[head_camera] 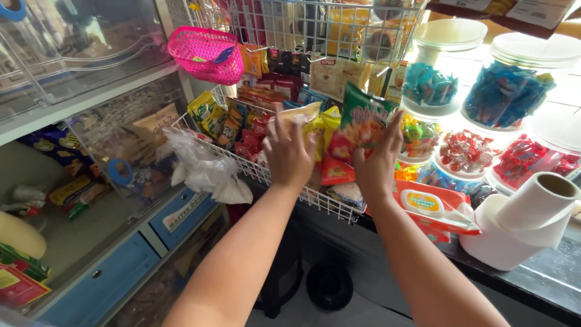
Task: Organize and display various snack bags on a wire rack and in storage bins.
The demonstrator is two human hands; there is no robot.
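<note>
Both hands reached into the white wire basket (254,171) of snack packets. The left hand (290,151) had its grip apart, fingers spread flat over the yellow packets (324,124); the right hand (376,160) also had its grip apart, its palm and fingers laid against one green-and-red snack bag (362,118) that stood upright in the middle of the basket between the two hands, not clamped. One pink plastic basket (209,54) hung from the upper wire rack (315,27). One bunch of clear plastic bags (203,166) hung at the basket's left corner. On the table (544,275) to the right stood five clear jars of wrapped sweets: two blue (505,91), three red or mixed (466,151). One pack of wet wipes (436,206) and two paper rolls (526,224) lay near the right forearm.
</note>
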